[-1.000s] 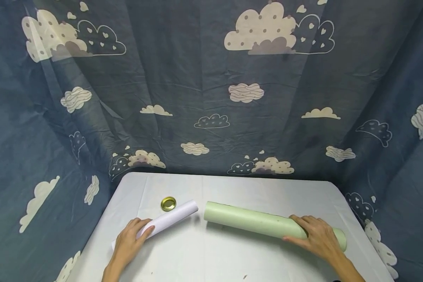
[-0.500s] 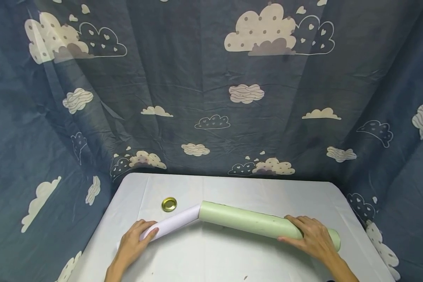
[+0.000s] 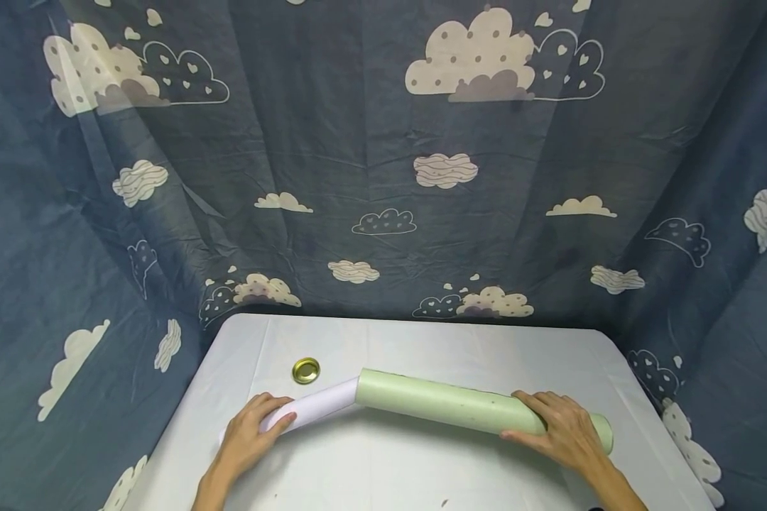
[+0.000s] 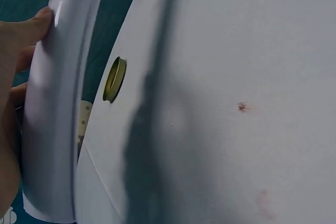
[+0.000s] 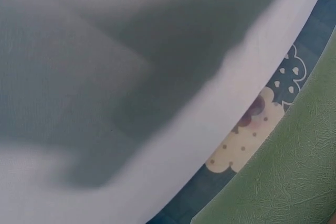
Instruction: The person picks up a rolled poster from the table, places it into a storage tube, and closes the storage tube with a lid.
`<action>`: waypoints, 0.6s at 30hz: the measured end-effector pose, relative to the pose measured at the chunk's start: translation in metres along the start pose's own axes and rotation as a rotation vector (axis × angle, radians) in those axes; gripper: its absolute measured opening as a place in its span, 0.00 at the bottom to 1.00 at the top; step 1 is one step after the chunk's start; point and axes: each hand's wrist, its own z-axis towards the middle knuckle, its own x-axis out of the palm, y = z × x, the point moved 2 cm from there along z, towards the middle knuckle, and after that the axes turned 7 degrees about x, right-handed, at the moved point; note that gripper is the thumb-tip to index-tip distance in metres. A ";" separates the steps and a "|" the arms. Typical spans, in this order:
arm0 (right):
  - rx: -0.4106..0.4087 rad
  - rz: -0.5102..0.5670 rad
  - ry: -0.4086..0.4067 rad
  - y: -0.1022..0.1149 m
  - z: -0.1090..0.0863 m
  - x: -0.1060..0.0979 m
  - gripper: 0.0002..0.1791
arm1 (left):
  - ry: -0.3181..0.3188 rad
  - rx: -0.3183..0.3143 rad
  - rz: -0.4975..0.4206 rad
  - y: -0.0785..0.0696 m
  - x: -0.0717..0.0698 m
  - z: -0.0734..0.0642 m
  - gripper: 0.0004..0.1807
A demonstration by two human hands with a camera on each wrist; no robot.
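My left hand (image 3: 251,434) grips a rolled white sheet (image 3: 319,403) by its near left part, thumb on the front side. In the left wrist view the white roll (image 4: 58,103) runs upright along the left, fingers behind it. My right hand (image 3: 564,430) holds a thicker pale green roll (image 3: 441,401) near its right end, fingers over the top and thumb below. The white roll's far end meets the green roll's left opening at an angle and its tip is hidden there. In the right wrist view only the textured green surface (image 5: 278,166) shows at lower right.
A gold-coloured round lid (image 3: 306,370) lies on the white-covered table (image 3: 422,475), behind the white roll. Dark blue cloth (image 3: 383,270) with a cloud print hangs at the back and both sides. Shadows of the hands and rolls fall on the table.
The two rolls have come together: the green one moved left and the white one a little right, closing the gap between their ends. Both hands keep their grip. The lid stays put.
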 end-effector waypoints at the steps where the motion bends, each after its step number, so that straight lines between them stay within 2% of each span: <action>1: -0.004 0.000 -0.001 0.000 0.000 0.000 0.45 | -0.002 0.017 -0.004 0.000 0.000 0.001 0.14; 6: -0.015 0.002 0.004 0.002 0.001 -0.001 0.45 | -0.021 0.120 -0.008 0.000 -0.001 0.006 0.17; 9: -0.028 0.007 0.007 0.004 0.002 -0.001 0.45 | -0.031 0.161 0.005 0.001 0.000 0.007 0.18; 18: -0.040 0.016 0.020 0.011 0.003 -0.001 0.45 | -0.065 0.198 0.030 0.000 0.003 0.009 0.19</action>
